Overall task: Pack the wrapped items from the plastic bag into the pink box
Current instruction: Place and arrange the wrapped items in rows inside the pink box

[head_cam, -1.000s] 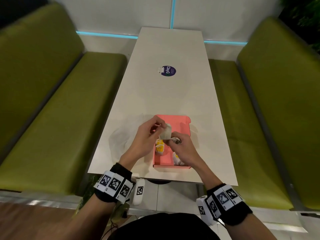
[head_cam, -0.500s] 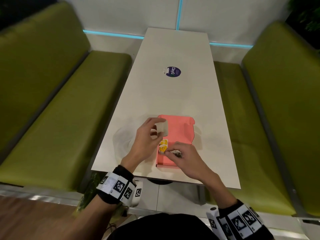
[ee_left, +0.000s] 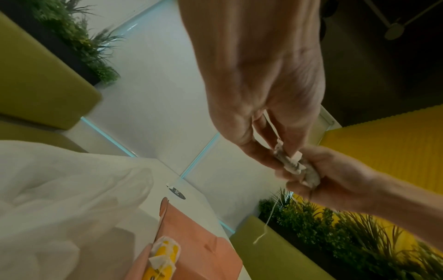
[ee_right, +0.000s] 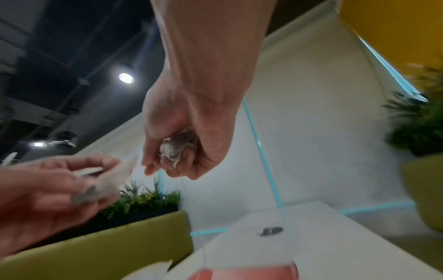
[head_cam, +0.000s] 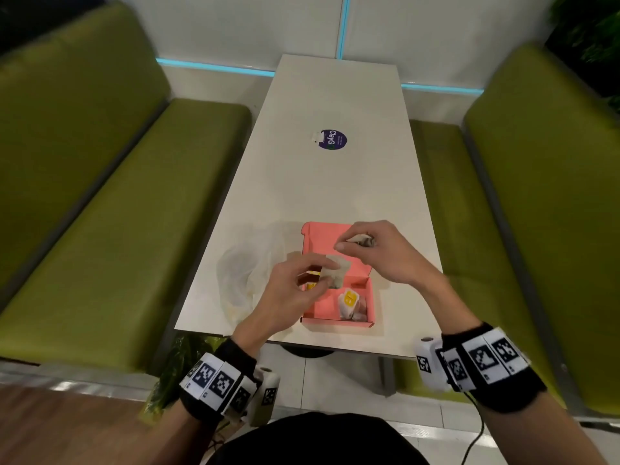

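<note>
A: What sits nearest?
B: The pink box [head_cam: 335, 319] on the tabletop [head_cam: 335, 182], yellow-labelled packets [head_cam: 349, 302] inside, the plastic bag [head_cam: 240, 280] just left.
A: And the hands?
B: The left hand [head_cam: 292, 292] pinches a pale wrapped item [head_cam: 337, 271] over the box; farther back, the right hand [head_cam: 375, 250] curls round a crumpled sachet [head_cam: 360, 239].

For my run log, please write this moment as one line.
left hand: pinches pale paper wrapper | right hand: grips crumpled grey sachet | open pink cardboard box: yellow-labelled sachets inside
</note>
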